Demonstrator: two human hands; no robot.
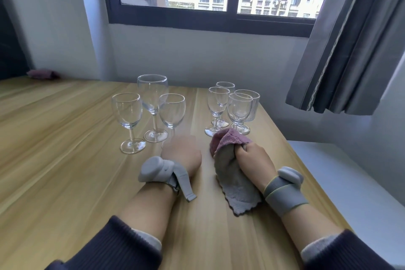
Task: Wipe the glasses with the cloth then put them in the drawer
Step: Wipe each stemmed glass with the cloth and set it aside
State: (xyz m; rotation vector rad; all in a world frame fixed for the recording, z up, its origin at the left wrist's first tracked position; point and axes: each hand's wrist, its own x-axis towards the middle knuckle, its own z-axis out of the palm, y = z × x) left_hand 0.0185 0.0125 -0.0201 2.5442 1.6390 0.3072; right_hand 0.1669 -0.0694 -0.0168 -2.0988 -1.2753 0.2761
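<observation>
the pink-grey cloth is gripped in the right hand ready for wiping, while the nearest wine glass is approached by the blurred left hand, finger state untellable.

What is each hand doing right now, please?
Left hand: blurred, near a glass's base; cannot tell whether it grips.
Right hand: closed, gripping the cloth.
</observation>
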